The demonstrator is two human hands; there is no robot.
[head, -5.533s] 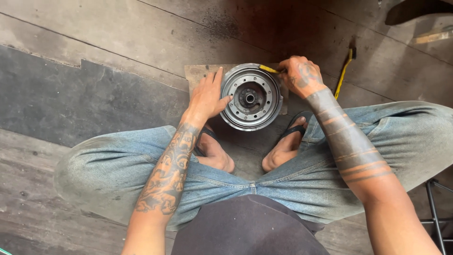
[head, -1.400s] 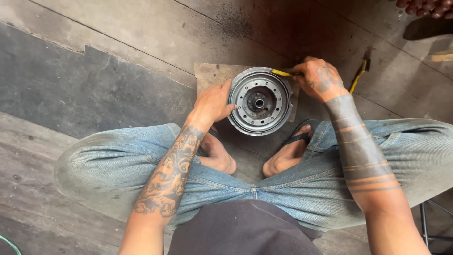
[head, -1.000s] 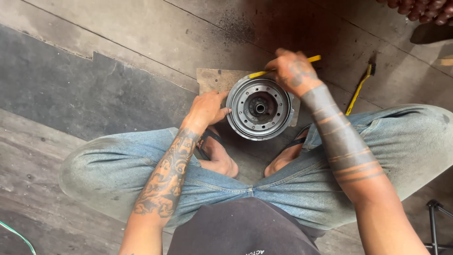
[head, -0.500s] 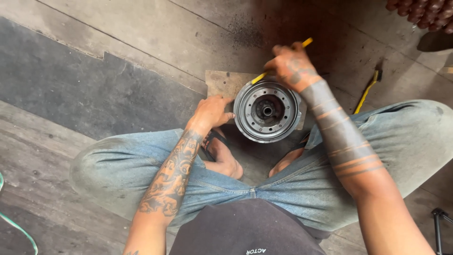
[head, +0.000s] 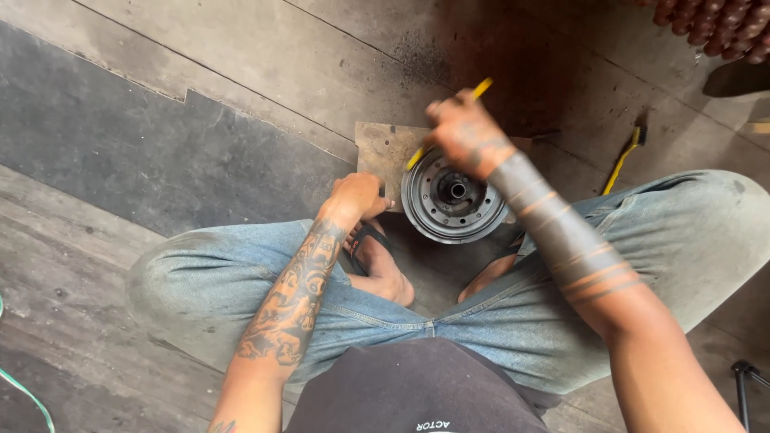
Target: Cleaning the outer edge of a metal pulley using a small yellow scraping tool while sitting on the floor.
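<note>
1. Nearest the camera, a person sits on the floor (head: 241,72) in a dark shirt and blue jeans (head: 241,281), knees spread wide, feet in sandals drawn in at the centre.
2. The left hand (head: 358,196) rests just at 9 o'clock of a round metal hub, its fingers curled together against the near left corner of a metal plate; whether it actually grips the plate cannot be told.
3. The round metal hub (head: 453,196) lies flat just beyond the feet, open face up, with a ring of small holes around a central bore. It sits on the flat rusty metal plate (head: 381,148), which lies on the floor.
4. The right hand (head: 468,132) hovers over the hub's rim at 12 o'clock, fingers clamped on a thin yellow tool (head: 449,120). The tool slants from the hub's rim at 10 o'clock up past the knuckles; its motion-blurred tip seems to meet the rim.
5. Farther out, at 3 o'clock of the hub, a yellow-handled tool (head: 624,156) lies on the floor beyond the right knee.
6. At the far top right corner, a dark red beaded object (head: 722,24) shows partly.
</note>
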